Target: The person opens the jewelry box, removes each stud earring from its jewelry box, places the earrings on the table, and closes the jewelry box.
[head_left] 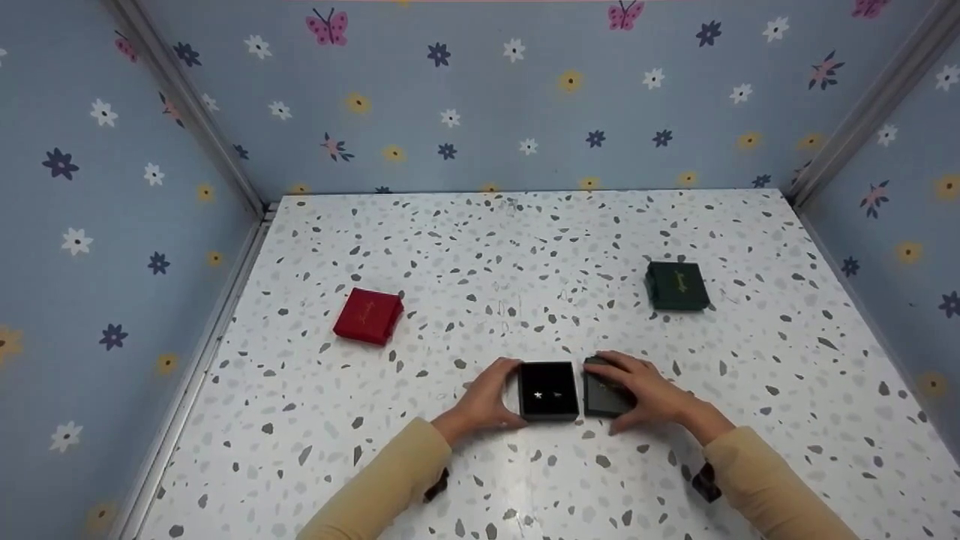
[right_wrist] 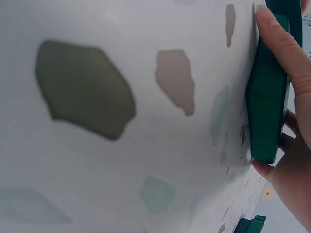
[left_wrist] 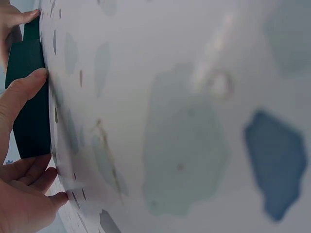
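Note:
An uncovered dark green jewelry box [head_left: 549,418], almost black in the head view, sits near the front middle of the table. Two small star-like earrings [head_left: 538,394] lie on its black insert [head_left: 547,376]. My left hand [head_left: 484,399] grips the box from its left, thumb at the near side and fingers at the far corner. Just to the right, separated by a narrow gap, is the box's lid [head_left: 604,402] with gold lettering. My right hand [head_left: 651,391] holds this lid between thumb and fingers. In the right wrist view the lid [right_wrist: 267,107] looks deep green.
A red box [head_left: 368,316] with gold lettering stands to the left, farther back. A dark green box [head_left: 678,286] is at the back right. The speckled white table [head_left: 480,247] is bordered by flower-patterned walls [head_left: 487,90] at the back and both sides.

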Motion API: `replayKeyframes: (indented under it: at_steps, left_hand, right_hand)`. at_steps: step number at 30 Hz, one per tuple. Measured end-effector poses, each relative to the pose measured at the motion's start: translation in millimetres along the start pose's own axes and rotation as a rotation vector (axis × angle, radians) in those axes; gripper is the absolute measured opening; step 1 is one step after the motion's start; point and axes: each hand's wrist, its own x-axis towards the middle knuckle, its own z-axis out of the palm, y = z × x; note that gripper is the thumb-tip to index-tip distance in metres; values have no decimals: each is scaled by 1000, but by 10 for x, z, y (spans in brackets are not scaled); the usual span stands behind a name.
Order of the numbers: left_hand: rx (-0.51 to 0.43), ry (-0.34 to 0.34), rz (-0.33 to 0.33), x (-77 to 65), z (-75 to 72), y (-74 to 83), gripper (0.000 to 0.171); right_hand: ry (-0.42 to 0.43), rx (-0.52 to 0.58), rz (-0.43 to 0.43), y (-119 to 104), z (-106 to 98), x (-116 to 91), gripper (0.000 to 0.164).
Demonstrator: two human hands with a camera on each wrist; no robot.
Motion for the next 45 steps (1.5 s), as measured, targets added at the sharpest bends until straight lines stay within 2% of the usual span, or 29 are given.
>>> replayKeyframes:
  at_steps: [7,14,18,30,37,45]
  left_hand:
    - [-17,-5,15,10,-16,-9,85]
    - [-14,-6,14,3,-20,-8,86]
    - [-16,-1,17,5,-17,-8,86]
    - [-18,7,11,9,-8,1,86]
    - [-11,27,69,-6,1,-37,85]
    - [-13,24,66,-3,3,-31,85]
  right_hand:
    - [7,37,-12,-20,-6,-10,98]
    - [61,44,-23,-51,-11,11,94]
    - [93,58,-42,-75,-34,32,88]
    - [193,103,-19,-193,-43,127,68]
    - [260,119,-49,-267,-2,216,57]
    - [347,161,-104,-322,46,317,45]
